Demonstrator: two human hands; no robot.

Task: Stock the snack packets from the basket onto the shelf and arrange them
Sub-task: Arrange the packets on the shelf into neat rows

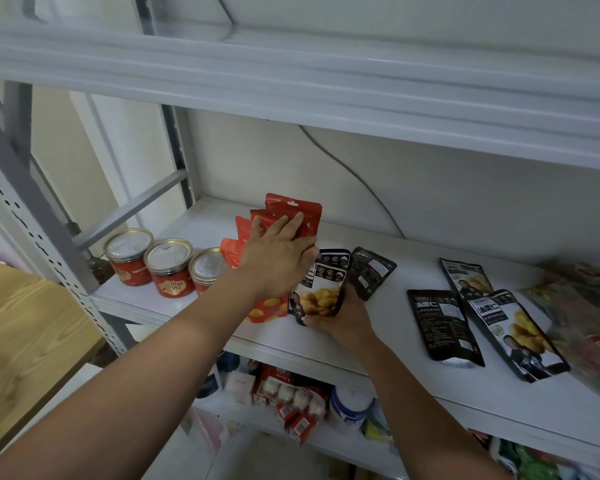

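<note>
Bright, soft, even indoor light with only faint shadows. Mild glare on 3 tin lids (168,255). The wide-angle lens bends the shelf (420,265) edges. The upper shelf (326,88) and right-edge packets (582,327) are blurred.

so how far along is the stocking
Partly done: red packets stand in a row beside the jars, with the left hand pressing flat against them. The right hand grips a black packet upright next to that row. Left to do: several loose black packets lie flat on the shelf further right. The basket is out of view.
</note>
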